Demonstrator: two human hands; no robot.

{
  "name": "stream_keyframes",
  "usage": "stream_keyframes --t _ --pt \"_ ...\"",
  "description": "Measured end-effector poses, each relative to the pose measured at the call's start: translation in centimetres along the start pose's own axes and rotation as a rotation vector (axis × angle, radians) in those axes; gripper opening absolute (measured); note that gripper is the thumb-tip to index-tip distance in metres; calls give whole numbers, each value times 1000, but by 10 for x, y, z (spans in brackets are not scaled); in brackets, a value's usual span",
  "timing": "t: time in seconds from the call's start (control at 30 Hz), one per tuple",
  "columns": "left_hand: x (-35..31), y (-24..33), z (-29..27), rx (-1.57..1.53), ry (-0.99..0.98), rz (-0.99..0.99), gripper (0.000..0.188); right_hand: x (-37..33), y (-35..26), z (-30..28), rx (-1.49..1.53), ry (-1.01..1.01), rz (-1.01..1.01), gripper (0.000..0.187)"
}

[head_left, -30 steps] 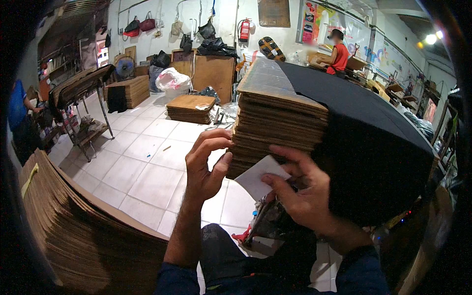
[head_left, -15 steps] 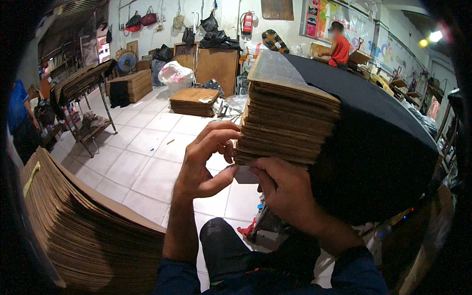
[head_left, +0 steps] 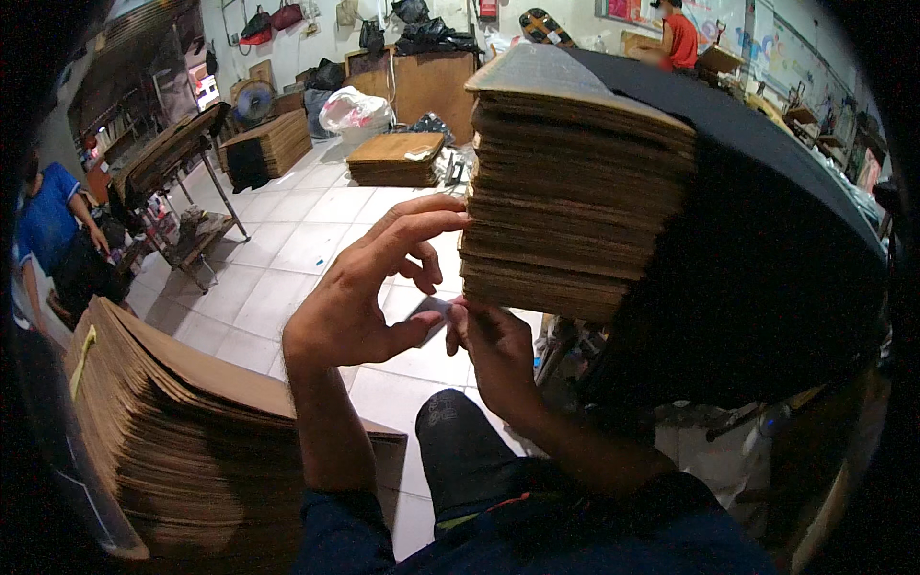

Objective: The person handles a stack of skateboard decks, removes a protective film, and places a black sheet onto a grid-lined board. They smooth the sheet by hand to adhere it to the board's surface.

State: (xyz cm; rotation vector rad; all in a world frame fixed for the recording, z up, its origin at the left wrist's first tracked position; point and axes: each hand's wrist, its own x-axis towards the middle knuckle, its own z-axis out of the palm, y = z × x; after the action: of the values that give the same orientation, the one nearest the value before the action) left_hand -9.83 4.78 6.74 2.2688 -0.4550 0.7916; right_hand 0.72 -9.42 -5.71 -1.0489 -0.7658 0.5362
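A tall stack of brown board-like sheets (head_left: pixel 575 201) stands before me, with black cloth (head_left: pixel 747 259) over its right part. My left hand (head_left: pixel 359 283) is at the stack's left corner. Its fingers are spread and curved, the index fingertip touching the sheet edges. The left thumb rests against a small pale flat piece (head_left: pixel 437 308) just below that corner. At the piece's right end, my right hand (head_left: pixel 498 359) pinches with thumb and forefinger under the stack's lower edge. The fingertips partly hide the piece, so its full shape does not show.
Another stack of brown sheets (head_left: pixel 192 412) stands close at my lower left. Beyond lie a low board stack (head_left: pixel 395 161) and a metal-legged stand (head_left: pixel 182 182). A person in blue (head_left: pixel 53 211) is at far left, another in red (head_left: pixel 682 40) at the back right.
My view has shifted, and the stack sits slightly higher in it. My right hand has moved left toward the left thumb, off the stack's bottom edge. The left fingers have spread wider.
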Motion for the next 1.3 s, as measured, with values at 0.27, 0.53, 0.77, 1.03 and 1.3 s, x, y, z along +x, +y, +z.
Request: stream_keyframes --t 0.27,0.53,0.77,1.03,1.3 --pt "-2 5 10 132 84 -42 83 16 13 14 6 -79 -164 21" --pt "-1 20 14 311 126 -84 75 27 13 19 331 -101 -144 20" --pt "0 15 20 322 189 -74 69 39 23 10 547 -264 7 29" --pt "-3 6 24 235 222 -64 62 43 37 17 1115 -391 263 26" --pt "-4 -9 34 154 283 -13 63 25 22 21 1225 -304 340 25"
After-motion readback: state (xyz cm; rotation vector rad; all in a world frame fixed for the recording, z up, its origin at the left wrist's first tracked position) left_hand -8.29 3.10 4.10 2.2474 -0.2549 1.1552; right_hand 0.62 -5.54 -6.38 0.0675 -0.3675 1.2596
